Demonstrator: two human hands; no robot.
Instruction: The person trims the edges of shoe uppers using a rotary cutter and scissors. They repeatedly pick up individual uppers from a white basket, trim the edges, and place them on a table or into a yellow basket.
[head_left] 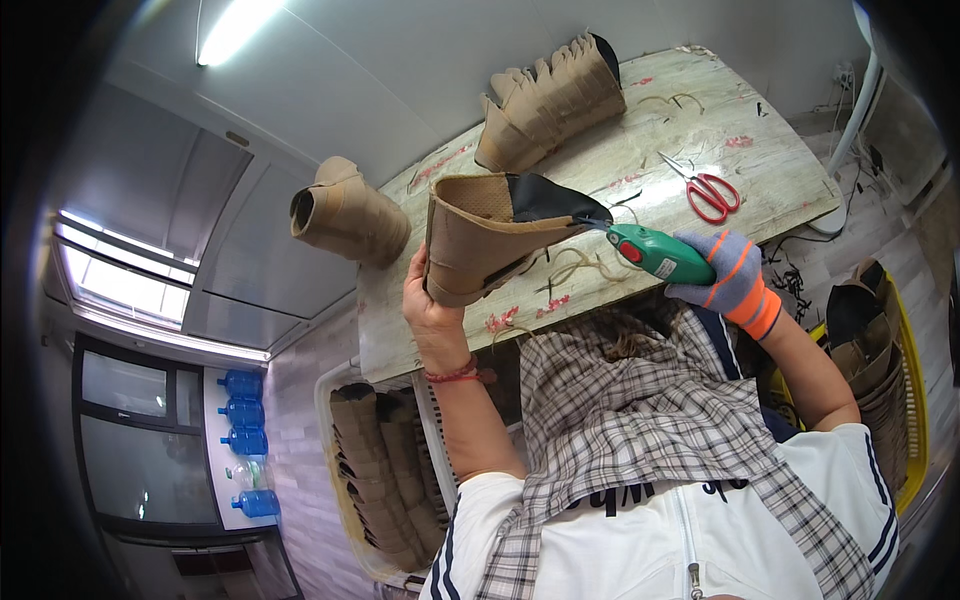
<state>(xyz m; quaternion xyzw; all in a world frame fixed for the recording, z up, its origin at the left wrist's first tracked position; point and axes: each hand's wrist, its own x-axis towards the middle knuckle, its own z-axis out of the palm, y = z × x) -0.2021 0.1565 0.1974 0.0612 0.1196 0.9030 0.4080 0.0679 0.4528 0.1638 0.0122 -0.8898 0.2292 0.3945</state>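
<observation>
The right hand (728, 278) (gloved, orange-striped) is gripping a green hand tool (658, 254), its tip touching the tan boot upper (490, 238) that the bare left hand (425, 300) is clasping above the marble worktop (770, 175), red scissors (708, 190) lying beyond.

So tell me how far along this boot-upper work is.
Looks done: a stack of tan uppers and one single upper sit on the table. In hand: the left hand holds a tan upper while the gloved right hand presses a green tool to its black edge. Left: bins of uppers beside the table; I can't tell if worked.
</observation>
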